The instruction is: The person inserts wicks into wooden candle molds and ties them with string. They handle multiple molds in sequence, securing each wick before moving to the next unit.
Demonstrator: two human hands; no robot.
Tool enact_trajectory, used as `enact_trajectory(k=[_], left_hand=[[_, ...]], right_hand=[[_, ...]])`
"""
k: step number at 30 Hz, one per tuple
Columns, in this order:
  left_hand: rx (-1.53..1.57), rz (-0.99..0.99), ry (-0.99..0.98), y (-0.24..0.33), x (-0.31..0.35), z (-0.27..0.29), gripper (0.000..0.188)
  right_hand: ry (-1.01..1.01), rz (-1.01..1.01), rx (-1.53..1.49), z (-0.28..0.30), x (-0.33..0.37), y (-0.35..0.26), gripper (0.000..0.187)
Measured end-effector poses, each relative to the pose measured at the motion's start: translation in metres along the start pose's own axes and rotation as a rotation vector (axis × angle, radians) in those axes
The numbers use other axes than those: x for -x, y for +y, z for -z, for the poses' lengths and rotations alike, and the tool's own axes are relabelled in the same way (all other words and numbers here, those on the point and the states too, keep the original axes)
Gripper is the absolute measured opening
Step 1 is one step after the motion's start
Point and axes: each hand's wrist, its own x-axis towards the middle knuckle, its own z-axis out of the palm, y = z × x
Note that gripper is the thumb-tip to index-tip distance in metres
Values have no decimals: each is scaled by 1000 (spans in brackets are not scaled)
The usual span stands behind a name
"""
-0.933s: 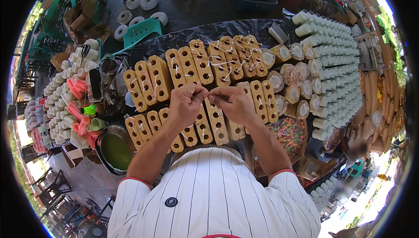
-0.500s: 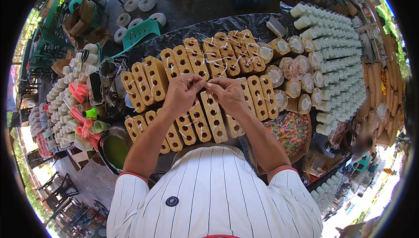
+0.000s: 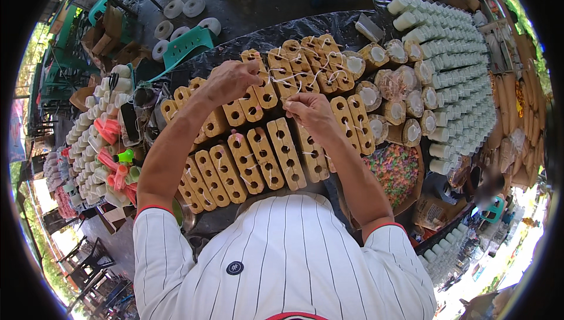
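Observation:
Two rows of tan blocks with round holes stand before me. White strings lie across the far row and thread over several near blocks. My left hand hovers over the middle of the far row, fingers curled together near the strings. Over the gap between the rows, my right hand has its thumb and fingers pinched together. A string lies just above its fingertips. What either hand holds, if anything, is too small to make out. The hands are apart.
Right of the blocks stand several wrapped round bundles, rows of whitish cups, and a tray of colourful pieces. White cups and pink pieces crowd the left. A green plastic chair is beyond the table.
My hands were together over the middle, fingertips meeting; now they are apart. The left has moved away and to the left, the right slightly to the right.

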Motion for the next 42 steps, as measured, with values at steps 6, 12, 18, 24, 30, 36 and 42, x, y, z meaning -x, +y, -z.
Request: enact_trajectory(k=[6, 12, 18, 24, 30, 36, 42], left_hand=[[-29, 2, -51, 1, -3, 1, 29], [-6, 81, -257, 20, -21, 21, 22], [-40, 62, -116, 13, -6, -1, 22], [-68, 171, 18, 18, 7, -6, 25], [-93, -43, 33, 6, 9, 4, 28], [-45, 5, -240, 17, -16, 31, 23], [-166, -178, -302, 7, -24, 21, 16]], right_hand=[[-64, -5, 109, 5, -5, 0, 16], [-43, -58, 105, -3, -1, -6, 17], [-47, -45, 113, -2, -5, -7, 17], [-57, 23, 397, -10, -7, -33, 22], [-73, 65, 386, -11, -31, -27, 22], [-97, 11, 388, -14, -22, -30, 21], [-83, 49, 360, -15, -17, -27, 23]])
